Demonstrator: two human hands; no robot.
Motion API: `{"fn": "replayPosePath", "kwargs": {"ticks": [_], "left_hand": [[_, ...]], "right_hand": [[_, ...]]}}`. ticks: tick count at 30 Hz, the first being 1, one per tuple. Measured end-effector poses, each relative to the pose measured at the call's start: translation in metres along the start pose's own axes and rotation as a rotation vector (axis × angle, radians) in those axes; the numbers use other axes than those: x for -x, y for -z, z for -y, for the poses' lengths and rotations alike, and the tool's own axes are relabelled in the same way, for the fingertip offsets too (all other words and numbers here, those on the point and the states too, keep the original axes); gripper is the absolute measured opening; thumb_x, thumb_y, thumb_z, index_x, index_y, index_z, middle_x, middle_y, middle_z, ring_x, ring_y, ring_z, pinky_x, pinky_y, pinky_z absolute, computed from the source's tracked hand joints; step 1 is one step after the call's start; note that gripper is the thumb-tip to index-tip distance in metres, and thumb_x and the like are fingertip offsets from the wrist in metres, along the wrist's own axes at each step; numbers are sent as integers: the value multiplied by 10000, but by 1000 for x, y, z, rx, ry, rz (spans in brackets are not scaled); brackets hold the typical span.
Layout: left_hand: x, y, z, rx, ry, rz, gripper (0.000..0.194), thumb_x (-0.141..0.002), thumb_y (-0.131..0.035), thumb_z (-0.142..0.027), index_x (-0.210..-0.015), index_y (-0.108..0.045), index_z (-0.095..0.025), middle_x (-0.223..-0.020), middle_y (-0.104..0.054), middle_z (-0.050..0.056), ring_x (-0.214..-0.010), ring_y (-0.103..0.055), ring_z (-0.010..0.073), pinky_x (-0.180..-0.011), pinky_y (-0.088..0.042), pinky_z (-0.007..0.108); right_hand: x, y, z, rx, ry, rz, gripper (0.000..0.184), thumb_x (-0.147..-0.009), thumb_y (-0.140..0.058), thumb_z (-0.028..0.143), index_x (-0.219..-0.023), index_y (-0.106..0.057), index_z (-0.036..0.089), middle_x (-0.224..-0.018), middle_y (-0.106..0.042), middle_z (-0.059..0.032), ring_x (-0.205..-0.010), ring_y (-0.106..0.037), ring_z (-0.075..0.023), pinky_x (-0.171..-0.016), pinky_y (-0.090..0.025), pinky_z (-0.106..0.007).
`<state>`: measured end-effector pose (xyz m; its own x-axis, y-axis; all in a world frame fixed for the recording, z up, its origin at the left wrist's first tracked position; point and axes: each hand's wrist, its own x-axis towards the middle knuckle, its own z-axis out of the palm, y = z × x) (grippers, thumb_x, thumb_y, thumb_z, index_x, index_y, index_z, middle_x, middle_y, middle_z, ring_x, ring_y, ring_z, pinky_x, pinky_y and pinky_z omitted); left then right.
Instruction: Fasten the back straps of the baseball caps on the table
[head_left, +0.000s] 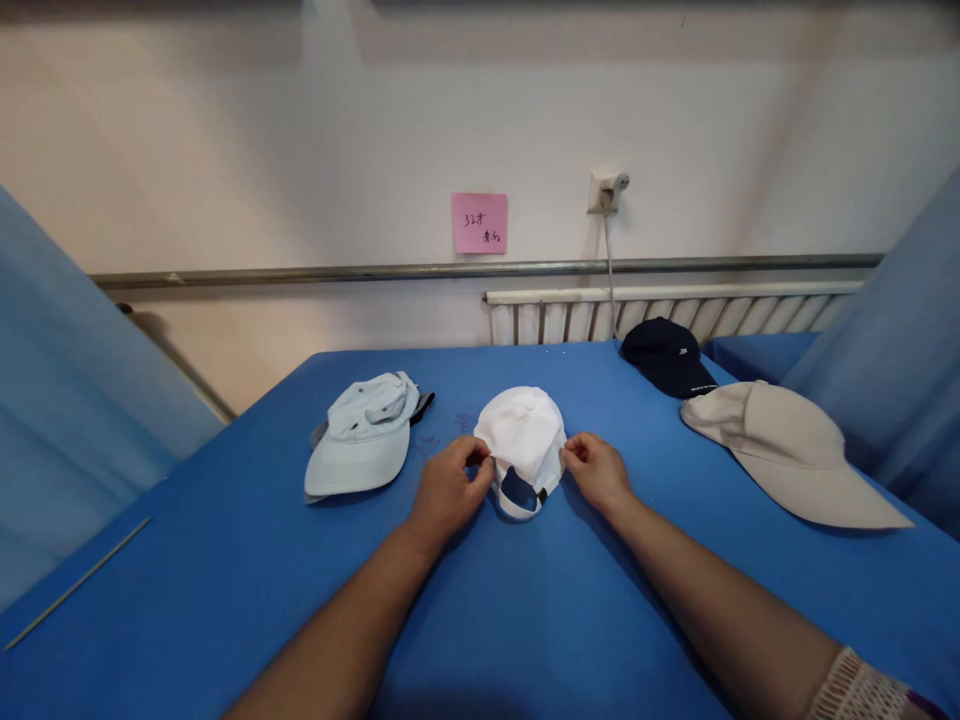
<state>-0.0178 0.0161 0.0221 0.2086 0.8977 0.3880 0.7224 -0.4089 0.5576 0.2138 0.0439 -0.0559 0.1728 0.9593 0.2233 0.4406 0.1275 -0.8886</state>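
Note:
A white baseball cap (521,425) lies in the middle of the blue-covered table, its back strap and opening turned toward me. My left hand (452,482) pinches the cap's left edge between thumb and fingers. On the opposite edge, my right hand (598,468) holds the cap in a similar pinch. The cap's brim is hidden from me. To the left rests a pale blue cap (360,465), its crown partly caved in, with darker cap parts showing beneath it. A navy cap (664,352) and a large-brimmed beige cap (795,440) lie to the right.
The blue table cover (300,600) reaches to the wall. A thin stick (79,582) lies near its left edge. Blue curtains hang on both sides. Behind are a metal rail (360,272), a radiator (570,318), a plugged socket (604,192) and a pink note (479,223).

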Motion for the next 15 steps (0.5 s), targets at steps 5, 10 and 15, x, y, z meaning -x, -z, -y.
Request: {"fn": "replayPosePath", "kwargs": {"ticks": [5, 10, 15], "left_hand": [[-1, -1, 5, -68, 6, 5, 102, -807, -519, -256, -828, -598, -194, -825, -669, 37, -771, -616, 179, -714, -441, 280], [-8, 10, 16, -107, 81, -193, 114, -800, -519, -259, -832, -605, -191, -817, -669, 32, -757, -612, 177, -715, -444, 285], [-12, 11, 28, -102, 93, -46, 148, -807, -514, -274, -843, -632, -192, -835, -693, 40, -771, -620, 185, -691, -444, 283]], "right_hand": [[4, 4, 2, -168, -22, 59, 152, -756, -586, 348, -692, -591, 211, -611, -563, 14, -571, -491, -152, -564, -385, -267], [27, 25, 27, -161, 224, 144, 101, -809, -566, 279, -744, -569, 202, -651, -533, 19, -591, -491, -136, -576, -391, -260], [61, 30, 62, 37, 601, 316, 82, -831, -528, 154, -771, -543, 208, -709, -548, 2, -629, -510, -132, -593, -380, -262]]}}
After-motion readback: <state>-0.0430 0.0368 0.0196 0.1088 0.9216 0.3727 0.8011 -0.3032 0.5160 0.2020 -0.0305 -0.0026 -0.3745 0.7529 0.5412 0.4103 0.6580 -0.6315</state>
